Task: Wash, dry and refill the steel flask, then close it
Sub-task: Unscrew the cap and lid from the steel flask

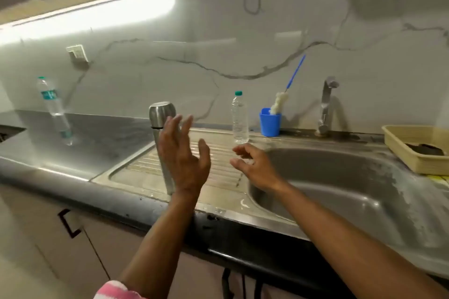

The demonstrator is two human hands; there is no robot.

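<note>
Fingers (pixel 188 126) of both hands are spread loose, holding nothing (left hand (pixel 183 155) right in front of the steel flask (pixel 162 119), right hand (pixel 255 165) beside it).

counter (pixel 102 143): grey, steel drainboard (pixel 218 153) set in | on counter: plastic bottle (pixel 54 109), far left | on drainboard: steel flask (pixel 162 133) upright, small plastic bottle (pixel 240 119), blue cup (pixel 270 122) | right: beige tray (pixel 401 150)
</note>
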